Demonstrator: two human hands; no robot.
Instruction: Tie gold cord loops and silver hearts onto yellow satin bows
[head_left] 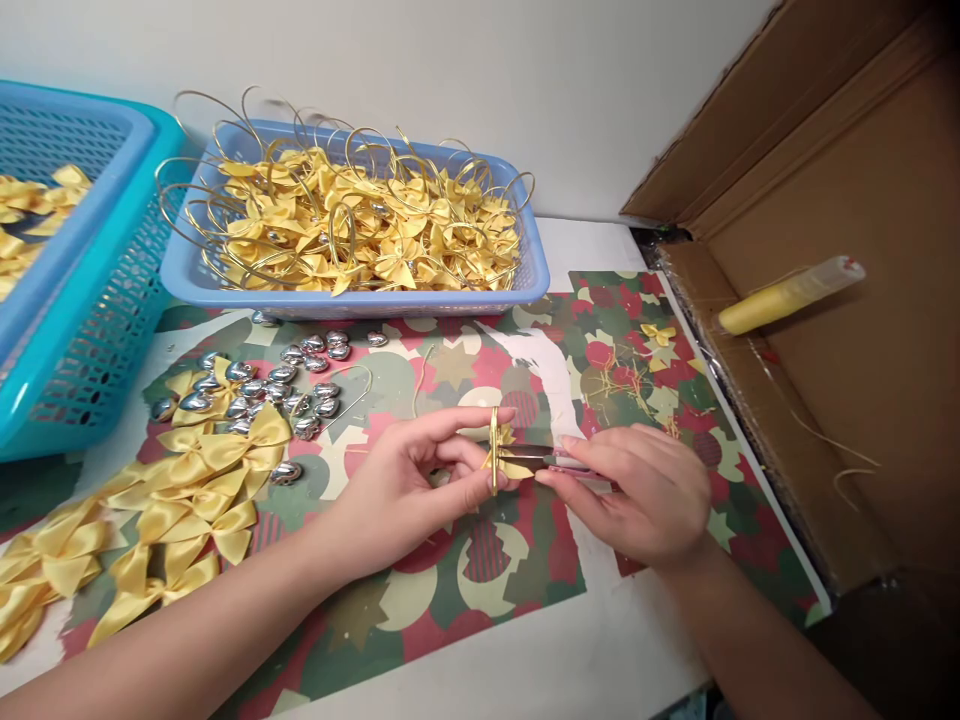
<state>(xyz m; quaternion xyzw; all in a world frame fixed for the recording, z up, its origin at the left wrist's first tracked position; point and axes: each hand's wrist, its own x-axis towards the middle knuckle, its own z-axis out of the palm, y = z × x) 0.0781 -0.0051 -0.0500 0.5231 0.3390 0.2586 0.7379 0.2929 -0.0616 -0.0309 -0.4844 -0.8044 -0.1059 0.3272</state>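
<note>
My left hand (420, 480) pinches a thin gold wire loop (494, 432), seen edge-on between the fingers and thumb. Yellow ribbon (516, 471) shows at the loop, partly covered by my fingers. In my right hand (649, 490) is a small pair of scissors (534, 458), its dark blades pointing left against the ribbon and loop. The fingers hide most of its handles. Left of my hands lie several shiny silver bells (281, 373) and a needle (341, 412) with pale thread. Loose yellow satin bows (199, 480) spread beside my left forearm.
Behind my hands stands a blue basket (360, 298) heaped with bows on gold loops. Stacked blue and teal baskets (97, 330) are at left. A cardboard box (780, 430) walls the right side, bearing a yellow thread spool (787, 297). Thread scraps (630, 380) lie on the patterned paper (487, 600).
</note>
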